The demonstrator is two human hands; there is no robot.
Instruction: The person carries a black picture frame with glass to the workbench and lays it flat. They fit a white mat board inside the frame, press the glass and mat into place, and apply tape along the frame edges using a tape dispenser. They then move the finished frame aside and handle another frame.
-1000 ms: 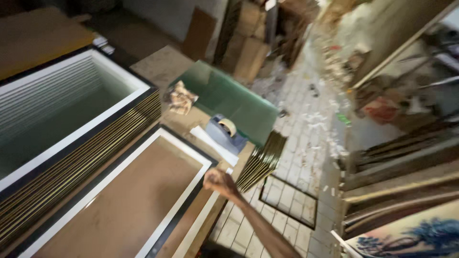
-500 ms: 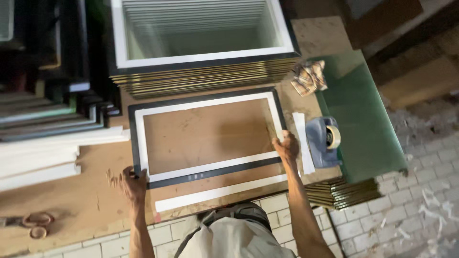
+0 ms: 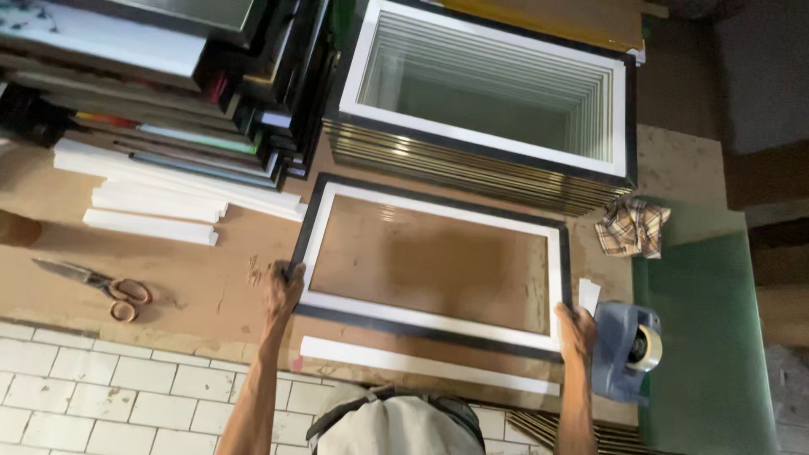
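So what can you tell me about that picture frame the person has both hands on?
The picture frame is a rectangle with a black outer edge and a white inner border, empty, so the brown work surface shows through its opening. It lies flat, slightly askew, in front of a tall stack of similar frames. The left hand grips its near left corner and the right hand its near right corner. A loose white strip lies just below it.

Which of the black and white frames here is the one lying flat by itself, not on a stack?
The single frame on the brown worktop, gripped by the left hand and right hand at its near corners. The others sit piled in the tall stack behind it.
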